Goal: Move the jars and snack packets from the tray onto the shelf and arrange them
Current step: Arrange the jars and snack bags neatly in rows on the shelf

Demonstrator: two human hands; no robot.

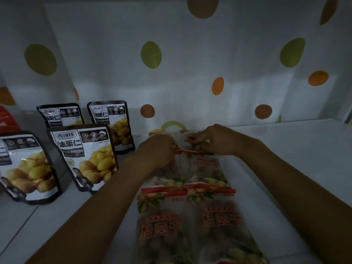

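Light is poor. The clear packets (190, 210) lie flat in a double row down the middle of the shelf (285, 159). The nearest ones are blurred and cut off by the lower frame edge. A red packet (7, 119) is cropped at the left edge.

The left hand (158, 149) shows only its back, fingers curled under, so its grip cannot be told. The right hand (217, 139) has its fingers (192, 139) curled, pinching the top edge of the rear packet (181, 135), which lies near the dotted back wall (171, 82).

Four chestnut packets (83, 155) stand near on the left. Bare shelf lies to the right.
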